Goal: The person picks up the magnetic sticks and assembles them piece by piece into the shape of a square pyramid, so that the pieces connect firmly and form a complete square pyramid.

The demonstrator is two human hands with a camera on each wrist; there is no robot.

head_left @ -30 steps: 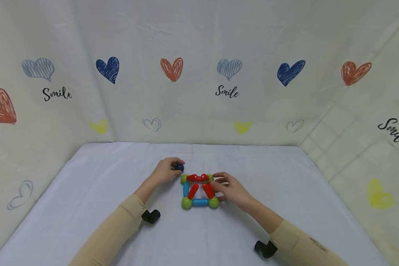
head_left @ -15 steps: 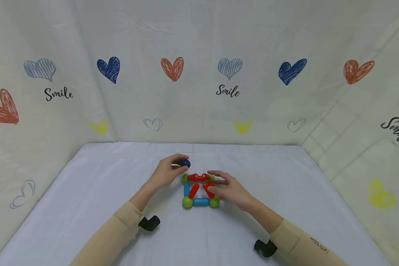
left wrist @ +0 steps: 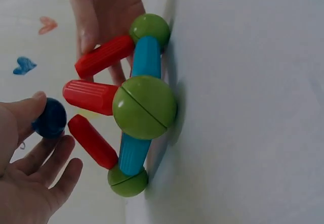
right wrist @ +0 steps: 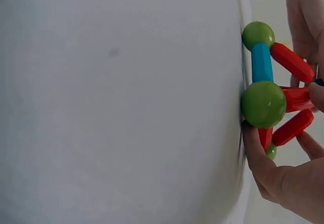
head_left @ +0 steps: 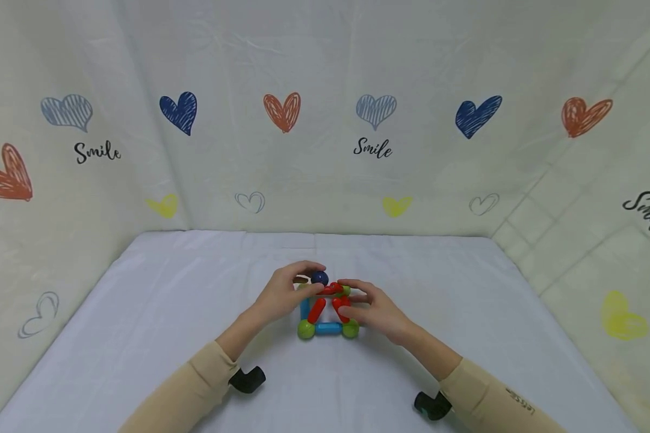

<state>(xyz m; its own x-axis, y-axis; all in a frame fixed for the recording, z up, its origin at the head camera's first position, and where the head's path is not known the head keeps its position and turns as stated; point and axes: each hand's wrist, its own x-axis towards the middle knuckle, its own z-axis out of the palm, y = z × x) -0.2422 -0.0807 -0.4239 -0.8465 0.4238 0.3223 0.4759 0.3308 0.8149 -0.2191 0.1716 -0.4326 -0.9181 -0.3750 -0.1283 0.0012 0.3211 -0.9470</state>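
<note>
On the white table sits a building-toy frame with green corner balls (head_left: 306, 329) joined by blue rods (head_left: 328, 328) and a red rod low on its right side. More red rods (left wrist: 91, 96) rise from the corners and lean inward. My left hand (head_left: 281, 296) pinches a dark blue ball (head_left: 319, 277) between thumb and fingers, just over the upper ends of the red rods; the left wrist view shows the ball (left wrist: 52, 119) close to those tips. From the right side, my right hand (head_left: 381, 313) holds the frame, fingers around its red rods and low beside a green ball (right wrist: 263, 104).
White cloth (head_left: 141, 313) covers the table. Behind it hangs a pale backdrop (head_left: 325, 168) printed with hearts and "Smile". A black wrist camera (head_left: 247, 380) is on the left sleeve, another black wrist camera (head_left: 432, 405) on the right.
My left hand has carried the blue ball rightward from beyond the frame's far left corner to above the red rods' tips. The right hand has closed in slightly on the red rods.
</note>
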